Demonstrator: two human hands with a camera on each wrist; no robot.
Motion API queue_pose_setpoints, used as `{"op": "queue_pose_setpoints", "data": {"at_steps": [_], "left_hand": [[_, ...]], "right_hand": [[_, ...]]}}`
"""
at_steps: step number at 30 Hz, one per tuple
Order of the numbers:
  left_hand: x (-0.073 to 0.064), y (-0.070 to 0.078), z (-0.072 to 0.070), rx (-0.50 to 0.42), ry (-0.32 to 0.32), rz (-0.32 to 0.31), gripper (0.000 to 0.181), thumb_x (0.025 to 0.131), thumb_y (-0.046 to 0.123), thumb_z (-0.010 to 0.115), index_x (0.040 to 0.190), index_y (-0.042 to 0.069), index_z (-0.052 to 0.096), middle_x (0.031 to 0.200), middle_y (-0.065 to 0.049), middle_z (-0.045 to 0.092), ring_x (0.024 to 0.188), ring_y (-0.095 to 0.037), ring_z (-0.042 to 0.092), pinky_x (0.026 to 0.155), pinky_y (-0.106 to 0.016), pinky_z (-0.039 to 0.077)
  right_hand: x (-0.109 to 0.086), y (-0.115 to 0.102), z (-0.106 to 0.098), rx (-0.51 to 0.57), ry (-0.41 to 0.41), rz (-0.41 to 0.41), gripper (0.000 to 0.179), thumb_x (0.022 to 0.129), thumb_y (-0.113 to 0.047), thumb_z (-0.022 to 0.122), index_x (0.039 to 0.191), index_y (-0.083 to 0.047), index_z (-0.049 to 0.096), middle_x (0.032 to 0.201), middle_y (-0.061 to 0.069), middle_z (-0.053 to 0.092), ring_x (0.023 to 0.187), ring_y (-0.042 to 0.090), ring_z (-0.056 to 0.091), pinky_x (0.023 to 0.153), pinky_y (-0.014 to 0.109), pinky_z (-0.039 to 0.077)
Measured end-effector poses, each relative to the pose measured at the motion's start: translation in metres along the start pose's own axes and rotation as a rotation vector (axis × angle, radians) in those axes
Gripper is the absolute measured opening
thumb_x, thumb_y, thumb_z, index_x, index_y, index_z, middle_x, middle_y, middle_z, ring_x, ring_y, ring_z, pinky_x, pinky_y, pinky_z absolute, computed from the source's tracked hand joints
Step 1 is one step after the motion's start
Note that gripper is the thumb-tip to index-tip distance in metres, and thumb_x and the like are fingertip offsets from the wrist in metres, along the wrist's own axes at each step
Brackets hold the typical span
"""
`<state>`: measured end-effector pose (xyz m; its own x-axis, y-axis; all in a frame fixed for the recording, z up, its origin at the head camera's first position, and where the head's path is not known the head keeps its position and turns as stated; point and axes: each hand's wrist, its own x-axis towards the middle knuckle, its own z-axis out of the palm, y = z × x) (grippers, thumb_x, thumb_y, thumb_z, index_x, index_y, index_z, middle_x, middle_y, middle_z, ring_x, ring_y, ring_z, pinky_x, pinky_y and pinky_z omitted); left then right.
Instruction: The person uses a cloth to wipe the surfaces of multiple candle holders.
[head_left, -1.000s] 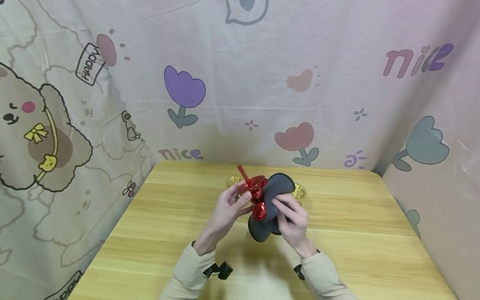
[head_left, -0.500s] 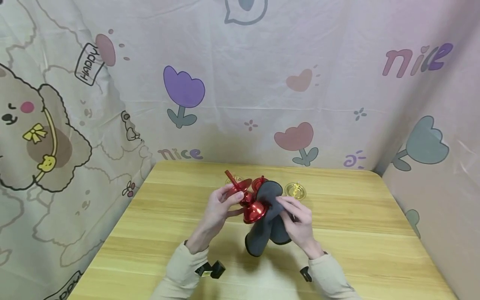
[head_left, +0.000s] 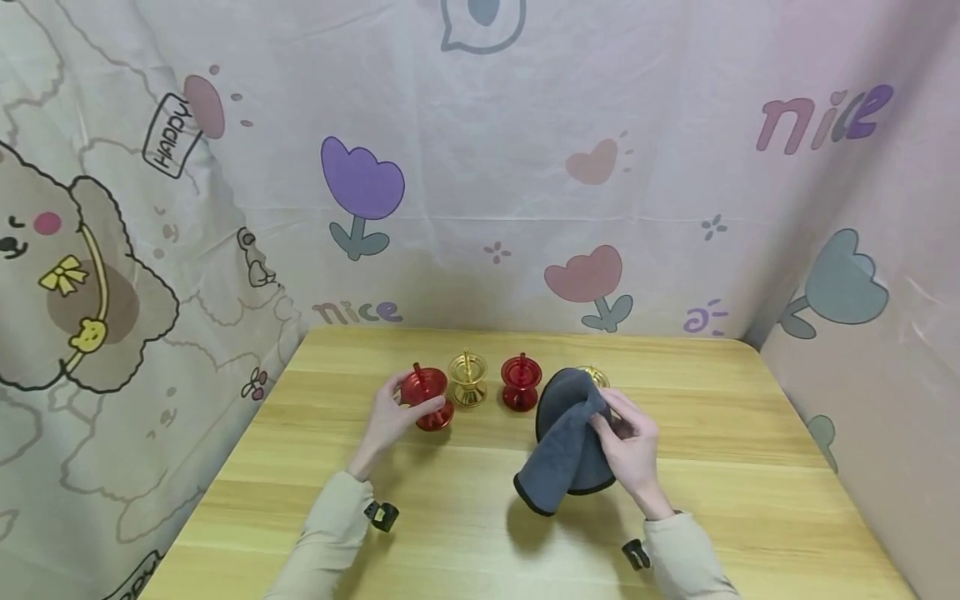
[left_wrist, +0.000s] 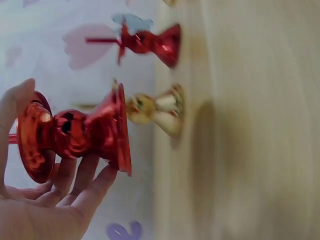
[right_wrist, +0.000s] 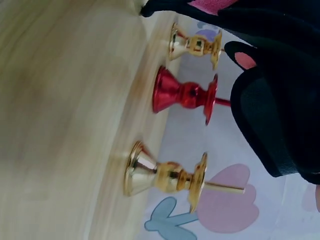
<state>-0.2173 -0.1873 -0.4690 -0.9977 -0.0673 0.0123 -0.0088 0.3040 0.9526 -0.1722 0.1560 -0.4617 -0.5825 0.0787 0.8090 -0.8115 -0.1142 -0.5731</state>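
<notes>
My left hand [head_left: 388, 427] holds a shiny red candle holder [head_left: 435, 415] with a dish and a thin spike on top. In the left wrist view, thumb and fingers are round the red candle holder [left_wrist: 70, 132], whose foot shows apart from the tabletop. On the right, my right hand [head_left: 633, 446] pinches a folded grey cloth [head_left: 551, 471] with black edging, which hangs over the table. Up close in the right wrist view the cloth [right_wrist: 265, 120] looks dark, with pink patches; that hand is mostly hidden there.
Along the back of the wooden table [head_left: 300, 467] stand a gold candle holder [head_left: 469, 393], a red one [head_left: 521, 390] and a second gold one [head_left: 596, 375], partly covered by the cloth in the head view. A patterned fabric backdrop [head_left: 465, 167] rises behind and at both sides.
My left hand has moved left with the red candle holder, away from the cloth, and the holder is now more upright. My right hand has shifted right with the cloth, uncovering the standing red holder.
</notes>
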Motion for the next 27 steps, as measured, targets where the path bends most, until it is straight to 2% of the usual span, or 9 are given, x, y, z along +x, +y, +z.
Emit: {"op": "queue_pose_setpoints", "data": {"at_steps": [5, 10, 22, 27], "left_hand": [[0.005, -0.019, -0.006, 0.077, 0.007, -0.011, 0.074, 0.081, 0.019, 0.085, 0.141, -0.002, 0.048, 0.142, -0.027, 0.054, 0.130, -0.041, 0.055, 0.110, -0.054, 0.046], [0.008, -0.029, -0.008, 0.106, 0.012, -0.025, 0.079, 0.080, 0.019, 0.086, 0.143, -0.005, 0.045, 0.144, -0.029, 0.051, 0.134, -0.042, 0.051, 0.114, -0.056, 0.041], [0.010, -0.036, -0.003, 0.114, 0.020, -0.027, 0.073, 0.078, 0.015, 0.086, 0.138, -0.005, 0.050, 0.138, -0.028, 0.057, 0.130, -0.041, 0.055, 0.111, -0.054, 0.045], [0.007, -0.035, -0.002, 0.129, 0.006, -0.013, 0.079, 0.080, 0.017, 0.084, 0.144, -0.006, 0.042, 0.141, -0.030, 0.053, 0.131, -0.044, 0.053, 0.111, -0.057, 0.044]], "right_hand": [[-0.004, 0.000, -0.011, 0.001, 0.004, 0.018, 0.038, 0.078, 0.034, 0.053, 0.112, 0.023, 0.063, 0.118, 0.001, 0.072, 0.106, 0.007, 0.069, 0.085, 0.015, 0.057], [-0.005, 0.001, -0.017, -0.008, 0.000, 0.027, 0.036, 0.079, 0.033, 0.055, 0.113, 0.023, 0.063, 0.117, 0.001, 0.073, 0.106, 0.007, 0.069, 0.085, 0.015, 0.057], [-0.005, 0.002, -0.018, -0.015, 0.006, 0.027, 0.038, 0.076, 0.036, 0.053, 0.111, 0.025, 0.063, 0.116, 0.001, 0.073, 0.106, 0.007, 0.070, 0.084, 0.014, 0.057], [-0.004, 0.000, -0.023, -0.012, 0.025, 0.029, 0.037, 0.076, 0.036, 0.054, 0.111, 0.025, 0.062, 0.116, 0.001, 0.073, 0.107, 0.007, 0.070, 0.085, 0.015, 0.057]]}}
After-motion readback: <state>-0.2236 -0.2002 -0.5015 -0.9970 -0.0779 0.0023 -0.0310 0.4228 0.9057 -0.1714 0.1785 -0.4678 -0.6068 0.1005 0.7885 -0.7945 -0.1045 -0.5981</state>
